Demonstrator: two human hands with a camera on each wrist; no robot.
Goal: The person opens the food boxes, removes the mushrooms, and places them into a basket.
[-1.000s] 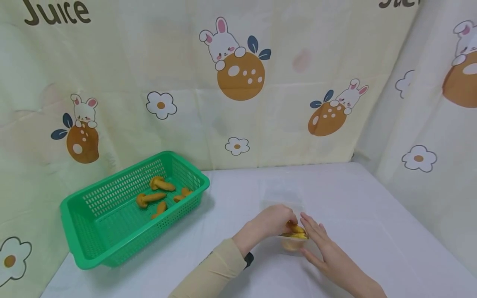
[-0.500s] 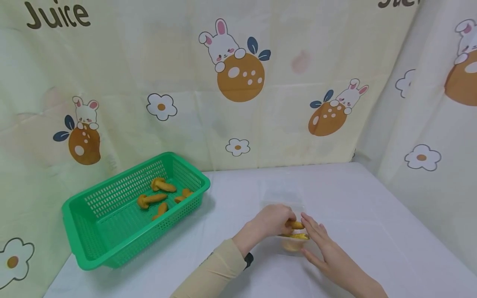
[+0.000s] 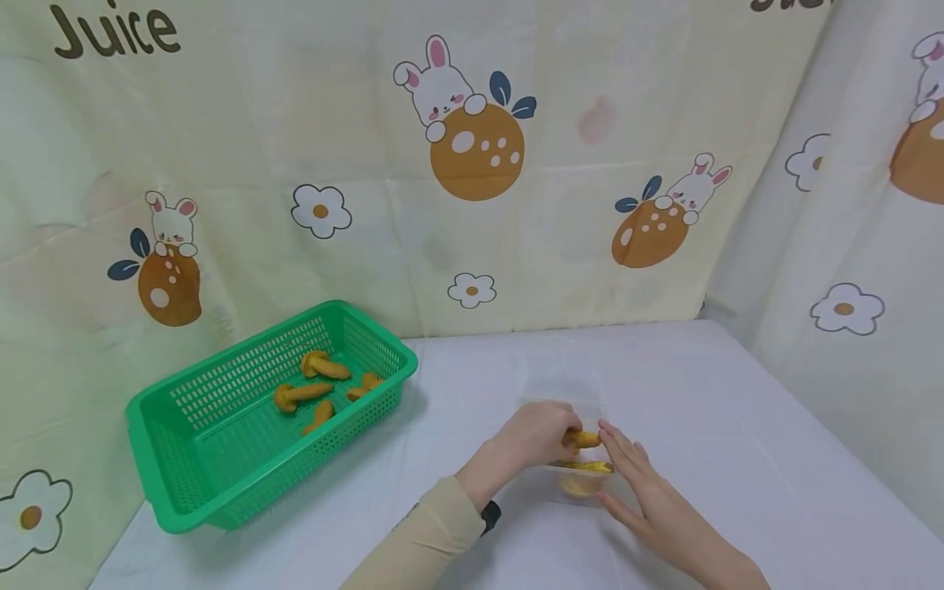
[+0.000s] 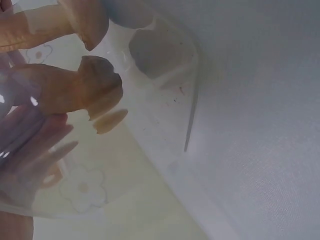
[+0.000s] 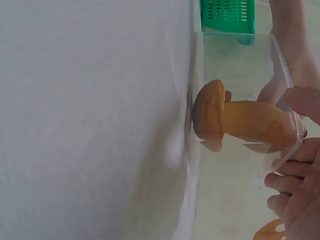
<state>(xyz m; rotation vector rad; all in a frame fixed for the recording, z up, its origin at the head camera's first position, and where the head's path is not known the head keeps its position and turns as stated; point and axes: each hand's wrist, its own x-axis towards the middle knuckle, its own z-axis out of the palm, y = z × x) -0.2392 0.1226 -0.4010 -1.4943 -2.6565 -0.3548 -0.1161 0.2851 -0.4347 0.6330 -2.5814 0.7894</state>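
Note:
A clear plastic box (image 3: 581, 485) stands on the table, with yellow-brown mushrooms inside. My left hand (image 3: 537, 436) reaches in from above and pinches a mushroom (image 3: 587, 440) near the far wall. In front of it, another mushroom (image 3: 594, 467) reaches up to the near rim. Spread along the box's right side, my right hand (image 3: 656, 501) has straight fingers touching the far corner and its thumb at the near one. Through the wall, the right wrist view gives an upside-down-looking mushroom (image 5: 250, 119), cap low; the left wrist view shows mushroom caps (image 4: 102, 85) too.
To the left sits a green perforated basket (image 3: 258, 459) holding several more mushrooms (image 3: 302, 395). A clear flap (image 3: 564, 377) lies flat behind the box, joined to its back edge. The printed curtain (image 3: 354, 262) borders the table at the back, with another at the right.
The left hand has shifted slightly toward the far wall with its mushroom, widening the gap to the one in front. The right hand has stayed at the box.

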